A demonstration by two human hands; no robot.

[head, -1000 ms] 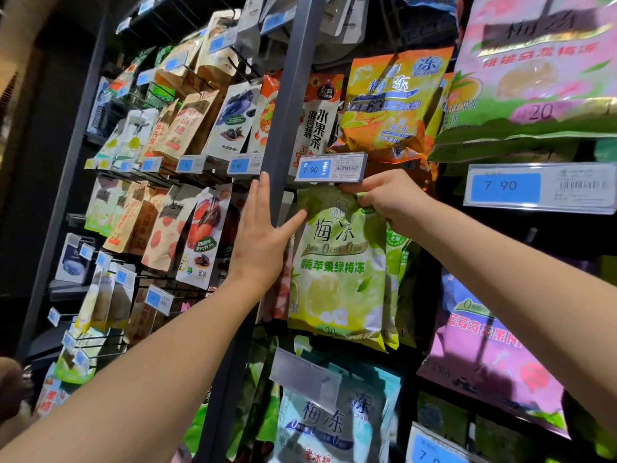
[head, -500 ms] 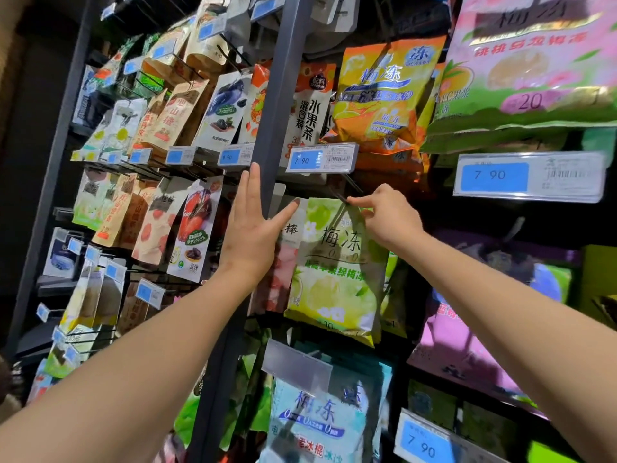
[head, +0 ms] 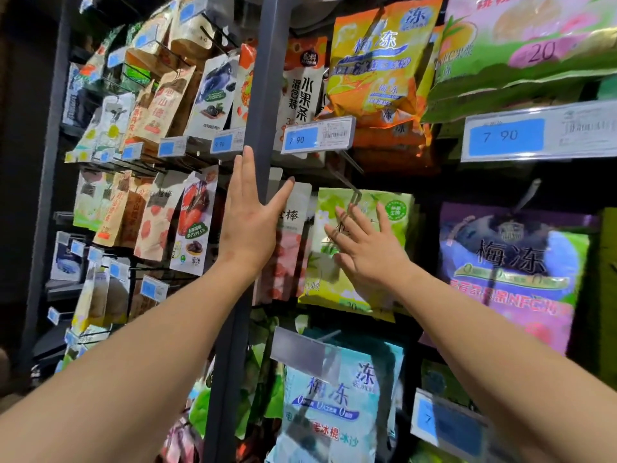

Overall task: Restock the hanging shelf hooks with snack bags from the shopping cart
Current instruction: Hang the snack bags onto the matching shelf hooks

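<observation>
Both hands held nothing: the left hand (head: 248, 225) lay flat, fingers straight, against the grey post (head: 263, 95). The right hand (head: 370, 252), fingers spread, pressed on the green snack bag (head: 390, 208), which hung from its hook (head: 347, 178).

left forearm (head: 133, 345): bare | right forearm (head: 500, 332): bare | left hand (head: 248, 225): bare | right hand (head: 370, 259): bare

middle of green snack bag (head: 395, 208) behind right hand (head: 370, 259); pink bag (head: 534, 45) cut off at top edge
</observation>
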